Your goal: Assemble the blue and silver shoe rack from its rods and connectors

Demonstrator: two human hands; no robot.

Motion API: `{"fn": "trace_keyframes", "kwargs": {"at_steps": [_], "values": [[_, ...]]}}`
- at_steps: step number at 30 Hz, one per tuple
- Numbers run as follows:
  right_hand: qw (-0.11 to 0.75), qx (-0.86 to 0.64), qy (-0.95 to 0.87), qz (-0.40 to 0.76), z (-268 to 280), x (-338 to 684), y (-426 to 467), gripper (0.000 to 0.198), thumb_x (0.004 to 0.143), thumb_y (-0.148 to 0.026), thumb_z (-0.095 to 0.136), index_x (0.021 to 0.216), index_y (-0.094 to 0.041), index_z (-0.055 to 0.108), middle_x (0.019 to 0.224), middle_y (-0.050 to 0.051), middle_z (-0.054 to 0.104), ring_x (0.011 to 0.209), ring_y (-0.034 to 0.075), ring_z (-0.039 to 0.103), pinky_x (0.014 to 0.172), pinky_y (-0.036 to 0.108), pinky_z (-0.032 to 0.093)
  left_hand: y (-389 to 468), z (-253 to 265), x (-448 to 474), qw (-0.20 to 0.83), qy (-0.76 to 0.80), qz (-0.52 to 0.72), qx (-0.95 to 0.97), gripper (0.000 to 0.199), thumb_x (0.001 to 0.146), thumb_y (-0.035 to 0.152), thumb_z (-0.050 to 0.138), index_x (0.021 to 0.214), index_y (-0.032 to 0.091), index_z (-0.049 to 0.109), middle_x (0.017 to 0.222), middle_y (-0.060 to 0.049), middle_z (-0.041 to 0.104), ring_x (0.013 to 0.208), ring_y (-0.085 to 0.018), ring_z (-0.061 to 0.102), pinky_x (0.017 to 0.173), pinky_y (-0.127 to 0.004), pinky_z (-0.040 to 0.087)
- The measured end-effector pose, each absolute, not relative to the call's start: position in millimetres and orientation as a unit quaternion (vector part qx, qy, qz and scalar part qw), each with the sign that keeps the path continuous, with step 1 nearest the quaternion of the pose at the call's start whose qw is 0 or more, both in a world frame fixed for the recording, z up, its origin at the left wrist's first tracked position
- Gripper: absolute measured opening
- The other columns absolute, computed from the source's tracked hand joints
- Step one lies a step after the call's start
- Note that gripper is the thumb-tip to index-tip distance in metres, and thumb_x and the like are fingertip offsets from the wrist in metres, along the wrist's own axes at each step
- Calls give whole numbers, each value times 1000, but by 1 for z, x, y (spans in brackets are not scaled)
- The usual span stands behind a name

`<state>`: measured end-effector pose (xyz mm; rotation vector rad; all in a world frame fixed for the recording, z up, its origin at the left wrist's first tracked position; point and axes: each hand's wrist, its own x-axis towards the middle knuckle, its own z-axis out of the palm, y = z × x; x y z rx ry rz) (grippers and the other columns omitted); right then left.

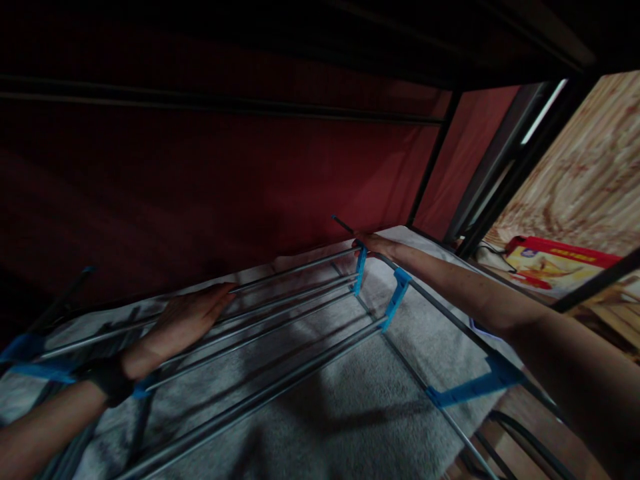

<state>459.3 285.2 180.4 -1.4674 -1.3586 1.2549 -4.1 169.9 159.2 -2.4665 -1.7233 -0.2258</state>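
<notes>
A partly assembled rack of thin metal tubes (pixel 300 285) and blue plastic connectors (pixel 397 298) lies across a grey fleecy blanket (pixel 305 400). My left hand (pixel 187 320), with a black band on its wrist, rests flat over the upper tubes, its fingers stretched together to the right. At the far right end of the rack, my right hand (pixel 369 242) closes around a blue connector (pixel 360 267) where a dark upright tube meets the crosswise one. Some of its fingers are hidden behind that joint. Another blue connector (pixel 40 360) sits at the left end.
Behind the rack hangs a dark red curtain (pixel 250 180), crossed by a black metal bar (pixel 225 107). A black frame post (pixel 433 163) stands at the back right. Beyond it are a red and yellow box (pixel 560 263) and a patterned curtain (pixel 585 160).
</notes>
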Motion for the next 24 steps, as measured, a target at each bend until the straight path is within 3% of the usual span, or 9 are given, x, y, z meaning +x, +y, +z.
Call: {"fn": "trace_keyframes", "kwargs": {"at_steps": [6,14,24], "values": [[382,-585,-524,488,188,453,280,33,101,-44,49,90,-18,64,86,7,73,67,14,63,65,23,53,171,162,-5,42,-582,-73,-809,65,99,52,20,137,18,59,138,-11,63,121,-30,63,104,-44,46],[380,-572,-556,468,182,458,282,38,97,-53,53,98,-20,69,91,11,74,86,22,66,83,34,54,166,172,2,20,-599,-71,-798,68,96,51,18,135,16,62,138,-11,64,124,-30,62,108,-44,44],[393,-563,-567,455,179,460,284,38,98,-49,52,99,-16,71,101,16,75,98,25,66,93,46,48,161,172,4,68,-563,-79,-820,66,98,49,17,136,19,61,133,-11,67,115,-30,67,98,-44,51]]}}
